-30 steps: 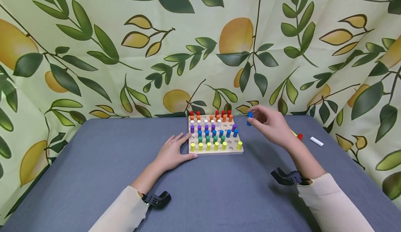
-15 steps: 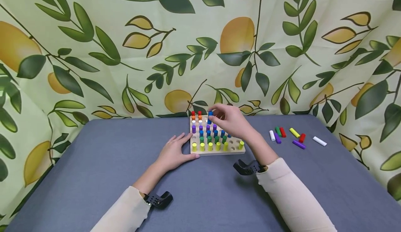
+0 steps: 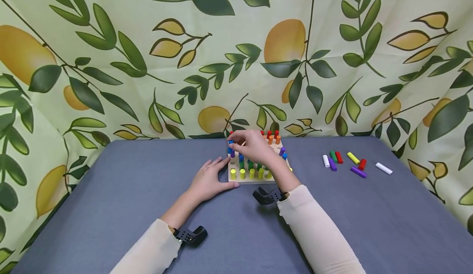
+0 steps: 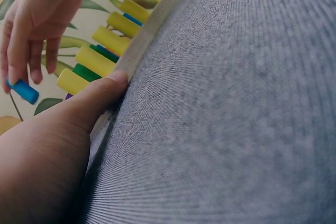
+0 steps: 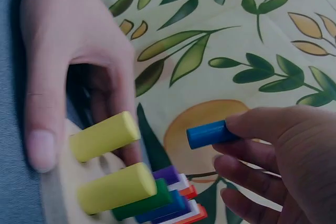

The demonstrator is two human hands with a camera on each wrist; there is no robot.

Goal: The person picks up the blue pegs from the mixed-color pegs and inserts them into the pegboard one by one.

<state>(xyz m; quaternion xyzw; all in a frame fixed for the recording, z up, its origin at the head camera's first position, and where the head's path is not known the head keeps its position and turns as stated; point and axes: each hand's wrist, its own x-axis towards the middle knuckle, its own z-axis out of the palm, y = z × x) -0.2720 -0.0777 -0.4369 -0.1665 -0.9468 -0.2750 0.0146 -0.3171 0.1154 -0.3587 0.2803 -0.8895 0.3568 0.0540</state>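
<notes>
A wooden pegboard [image 3: 255,181] with rows of coloured pegs lies toward the back of the table. Between thumb and fingertips, my right hand [image 3: 255,147] pinches a blue peg [image 5: 211,134], held over the board's left side in the head view. That hand and its forearm cover much of the board's middle. My left hand [image 3: 210,178] rests against the near left corner, thumb along the front edge and straight fingers by the left side. Yellow pegs [image 4: 112,40] stand along the front row, with green pegs [image 4: 86,72] behind them.
Several loose pegs lie on the table right of the board, among them a yellow peg [image 3: 353,157], a purple peg [image 3: 358,172] and a white peg [image 3: 384,168] farthest right. A leaf-patterned cloth [image 3: 207,68] hangs behind the grey table [image 3: 155,171].
My right hand has carried the blue peg leftward, from beside the board's right edge across to its left column. My left hand has stayed at the corner.
</notes>
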